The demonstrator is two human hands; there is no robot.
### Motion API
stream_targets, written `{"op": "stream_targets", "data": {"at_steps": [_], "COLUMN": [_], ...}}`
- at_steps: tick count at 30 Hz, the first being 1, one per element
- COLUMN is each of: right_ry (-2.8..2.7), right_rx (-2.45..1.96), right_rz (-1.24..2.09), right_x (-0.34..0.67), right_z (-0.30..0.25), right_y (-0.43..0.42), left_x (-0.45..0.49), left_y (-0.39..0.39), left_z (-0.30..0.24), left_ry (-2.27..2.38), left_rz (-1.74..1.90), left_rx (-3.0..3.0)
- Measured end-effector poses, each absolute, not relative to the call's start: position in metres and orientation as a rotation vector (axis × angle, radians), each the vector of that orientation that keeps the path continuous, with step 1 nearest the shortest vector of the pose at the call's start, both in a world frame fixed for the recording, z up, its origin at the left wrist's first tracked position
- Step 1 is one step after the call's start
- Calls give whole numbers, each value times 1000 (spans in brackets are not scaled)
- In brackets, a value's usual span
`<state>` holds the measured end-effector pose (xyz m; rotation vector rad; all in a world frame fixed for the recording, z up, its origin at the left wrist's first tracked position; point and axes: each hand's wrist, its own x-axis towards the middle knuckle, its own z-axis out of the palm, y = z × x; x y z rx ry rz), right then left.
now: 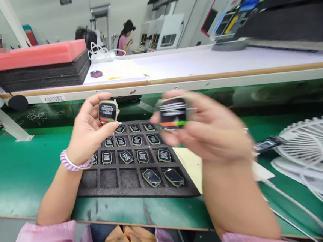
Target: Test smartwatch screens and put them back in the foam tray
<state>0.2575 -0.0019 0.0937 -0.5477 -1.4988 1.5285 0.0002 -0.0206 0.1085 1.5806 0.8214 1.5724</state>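
Note:
My left hand (89,123) grips a smartwatch case (107,112) by its edges, its lit screen showing small text and an orange-green strip. In my right hand (207,124) is another smartwatch case (173,112), blurred by motion, with a similar lit screen. Both are held above a black foam tray (114,193) divided into compartments. Several strapless watch cases (126,157) lie in its rows, most with text on the screen. Two cases (151,177) in the front row have darker screens and sit askew. Some front compartments hold nothing.
A white fan (322,148) stands at the right, with a strapped watch (269,144) and white cables beside it. Yellow paper (189,165) lies by the tray. On the shelf (179,65) are black foam sheets (41,75) under a pink block (35,54). A co-worker (126,37) sits behind.

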Motion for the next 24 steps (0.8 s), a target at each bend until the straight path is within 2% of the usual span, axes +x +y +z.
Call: {"op": "stream_targets", "data": {"at_steps": [6,24], "right_ry": [-1289,-1364], "right_rx": [-484,-527], "right_rz": [1749,1551], "right_x": [224,215], "right_z": [79,72], "right_y": [32,34], "left_x": [18,26], "left_y": [4,3], "left_z": [84,78], "left_ry": [853,874], "left_rz": [1455,1363], "left_rx": [1523,1409]}}
